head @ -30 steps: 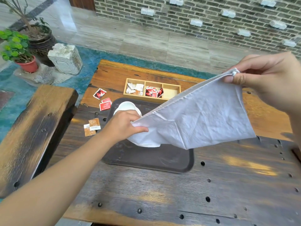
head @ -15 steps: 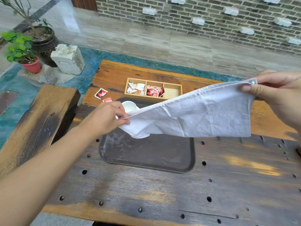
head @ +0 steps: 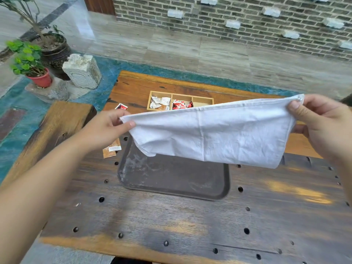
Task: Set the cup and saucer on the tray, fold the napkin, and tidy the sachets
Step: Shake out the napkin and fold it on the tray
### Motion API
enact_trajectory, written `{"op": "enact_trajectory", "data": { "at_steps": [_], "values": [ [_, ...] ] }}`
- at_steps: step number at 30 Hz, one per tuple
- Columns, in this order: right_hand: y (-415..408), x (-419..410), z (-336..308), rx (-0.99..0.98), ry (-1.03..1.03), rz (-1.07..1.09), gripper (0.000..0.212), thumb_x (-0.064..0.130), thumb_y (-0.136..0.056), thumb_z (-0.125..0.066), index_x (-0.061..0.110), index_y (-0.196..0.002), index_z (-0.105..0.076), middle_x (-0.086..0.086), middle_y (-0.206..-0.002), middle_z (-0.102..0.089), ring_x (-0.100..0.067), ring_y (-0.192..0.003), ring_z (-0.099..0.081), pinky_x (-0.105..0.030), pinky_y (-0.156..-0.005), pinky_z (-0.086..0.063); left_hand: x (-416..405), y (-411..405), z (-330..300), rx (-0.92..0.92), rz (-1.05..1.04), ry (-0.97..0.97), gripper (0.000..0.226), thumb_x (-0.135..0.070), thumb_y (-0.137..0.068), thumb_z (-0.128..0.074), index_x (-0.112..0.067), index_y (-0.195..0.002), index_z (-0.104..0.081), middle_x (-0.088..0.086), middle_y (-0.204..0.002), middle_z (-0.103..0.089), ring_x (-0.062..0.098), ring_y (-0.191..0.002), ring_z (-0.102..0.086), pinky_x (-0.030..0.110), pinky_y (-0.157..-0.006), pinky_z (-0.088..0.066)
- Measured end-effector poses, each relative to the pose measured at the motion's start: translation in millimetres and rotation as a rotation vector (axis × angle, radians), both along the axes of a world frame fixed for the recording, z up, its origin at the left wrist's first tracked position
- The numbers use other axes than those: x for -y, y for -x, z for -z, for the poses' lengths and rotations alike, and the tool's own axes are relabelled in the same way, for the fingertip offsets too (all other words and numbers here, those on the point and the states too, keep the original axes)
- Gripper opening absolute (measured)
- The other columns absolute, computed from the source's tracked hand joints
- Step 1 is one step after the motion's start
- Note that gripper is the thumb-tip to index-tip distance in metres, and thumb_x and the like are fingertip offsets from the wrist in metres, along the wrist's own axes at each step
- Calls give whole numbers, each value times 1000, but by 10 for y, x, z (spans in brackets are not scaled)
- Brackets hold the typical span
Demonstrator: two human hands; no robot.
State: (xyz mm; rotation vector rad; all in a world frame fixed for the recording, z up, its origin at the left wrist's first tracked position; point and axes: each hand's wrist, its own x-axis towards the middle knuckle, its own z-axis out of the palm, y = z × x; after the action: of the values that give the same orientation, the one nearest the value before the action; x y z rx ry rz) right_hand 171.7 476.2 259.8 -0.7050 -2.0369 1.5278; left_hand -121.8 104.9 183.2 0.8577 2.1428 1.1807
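Napkin (head: 219, 134) stretched white above dark tray (head: 171, 178), left hand (head: 106, 126) pinching one corner, right hand (head: 320, 121) pinching the other, sachets in wooden box (head: 202, 101) behind.

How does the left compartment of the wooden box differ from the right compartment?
The left compartment of the wooden box holds crumpled white sachets and a brown one, piled loosely; what shows of the right compartment holds no sachets. The left compartment is fully in view, while the napkin covers the near part of the right one. Both look alike in width and share the same pale wood.
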Motion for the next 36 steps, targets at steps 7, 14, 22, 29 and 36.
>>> {"op": "enact_trajectory", "data": {
  "at_steps": [7,14,22,29,36],
  "values": [
    [-105,81,808,291,153,95,12,27,-95,-66,19,-86,-70,-1,-69,-68,-13,-51,-57,-23,-45,-48,-62,-264,806,545,-252,3,18,-22,-99,-56,-14,-107,-70,11,-106,-76,30,-100,-72,41,-78,-61],
    [8,116,2117,573,285,255,21,23,-97,-64,3,-90,-66,-15,-85,-57,-27,-76,-52,-38,-63,-50,-291,-497,1793,478,-475,232,11,-32,-90,-68,-21,-92,-65,9,-98,-73,19,-75,-66,37,-74,-60],
    [-3,148,2630,653,224,385,21,31,-95,-62,11,-91,-66,-12,-78,-60,-28,-66,-56,-46,-67,-54,323,-1311,1883,21,-350,432,48,-64,-62,-78,-35,-83,-47,-10,-79,-57,5,-68,-56,23,-56,-40],
    [-33,183,2595,671,339,362,21,32,-90,-66,11,-93,-63,-12,-83,-63,-26,-69,-56,-38,-63,-50,327,-1737,2057,13,-364,403,31,-40,-70,-85,-26,-86,-63,-10,-88,-62,5,-68,-58,25,-65,-48],
    [-97,155,2638,724,351,304,14,25,-92,-68,15,-83,-65,-12,-93,-72,-28,-76,-65,-48,-80,-59,339,-1669,2082,98,-355,220,9,-27,-84,-76,-35,-83,-71,-11,-99,-65,3,-72,-64,11,-68,-43]
  ]
}}
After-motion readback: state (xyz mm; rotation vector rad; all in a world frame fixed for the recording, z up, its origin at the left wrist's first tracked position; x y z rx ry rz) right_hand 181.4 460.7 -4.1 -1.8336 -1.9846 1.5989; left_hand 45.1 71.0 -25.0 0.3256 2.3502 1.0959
